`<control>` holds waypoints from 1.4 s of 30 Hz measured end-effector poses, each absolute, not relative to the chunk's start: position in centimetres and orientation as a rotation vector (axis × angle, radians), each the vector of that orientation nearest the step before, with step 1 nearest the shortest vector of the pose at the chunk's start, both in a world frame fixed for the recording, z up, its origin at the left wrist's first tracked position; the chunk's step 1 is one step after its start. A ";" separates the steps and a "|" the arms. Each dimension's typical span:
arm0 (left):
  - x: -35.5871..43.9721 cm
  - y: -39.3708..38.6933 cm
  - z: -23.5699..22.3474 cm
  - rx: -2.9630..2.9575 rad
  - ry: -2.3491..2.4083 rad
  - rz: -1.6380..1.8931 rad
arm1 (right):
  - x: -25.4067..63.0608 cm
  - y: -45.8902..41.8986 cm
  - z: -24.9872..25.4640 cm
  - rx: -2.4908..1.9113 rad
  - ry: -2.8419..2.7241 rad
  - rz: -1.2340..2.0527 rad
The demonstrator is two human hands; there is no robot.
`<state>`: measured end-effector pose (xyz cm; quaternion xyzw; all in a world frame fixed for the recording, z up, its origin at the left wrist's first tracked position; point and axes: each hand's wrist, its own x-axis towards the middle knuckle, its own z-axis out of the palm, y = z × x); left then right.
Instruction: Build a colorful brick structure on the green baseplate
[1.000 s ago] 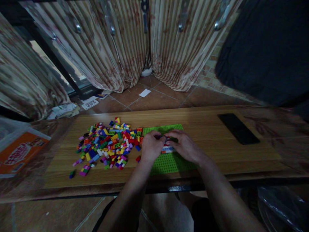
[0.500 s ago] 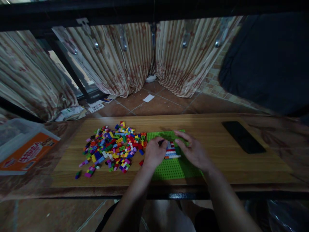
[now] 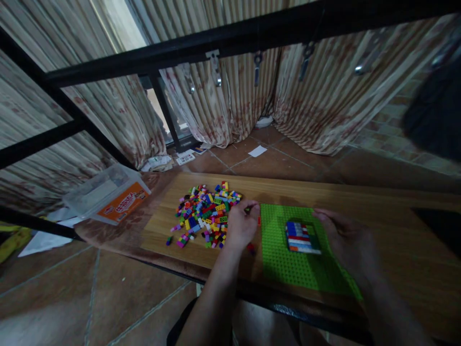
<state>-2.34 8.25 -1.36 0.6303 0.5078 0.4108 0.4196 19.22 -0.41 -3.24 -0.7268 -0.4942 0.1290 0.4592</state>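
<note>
My left hand (image 3: 242, 226) is at the right side of the pile of toy bricks (image 3: 201, 211), its thumb and fingertips pinched together; a dark spot shows between them, too small to name. My right hand (image 3: 347, 238) is at the right edge of the green baseplate (image 3: 284, 271), fingers stretched towards its far right corner and partly in shadow. On the baseplate sits a flat, stepped block of bricks (image 3: 300, 238) in blue, red, white, light blue and orange rows, with dark green at its right. Neither hand touches this block.
A clear plastic box with an orange label (image 3: 124, 202) stands left of the wooden board (image 3: 162, 240). A black flat object (image 3: 441, 228) lies at the board's right. Papers (image 3: 185, 157) lie on the floor by the curtains (image 3: 219, 110).
The view has turned left. My left hand has moved off the brick block to the pile's right side. My right hand has drawn back to the baseplate's right edge, uncovering the block.
</note>
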 end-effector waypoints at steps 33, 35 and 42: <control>-9.5 8.9 0.7 1.619 1.240 0.833 | 14.7 0.5 -1.3 -1.576 -1.174 0.520; -7.8 8.2 0.7 1.580 1.096 0.833 | 14.3 0.4 -0.6 -1.514 -1.181 0.581; -3.5 6.6 0.3 1.547 0.780 0.779 | 14.1 -0.3 0.2 -1.401 -1.337 0.736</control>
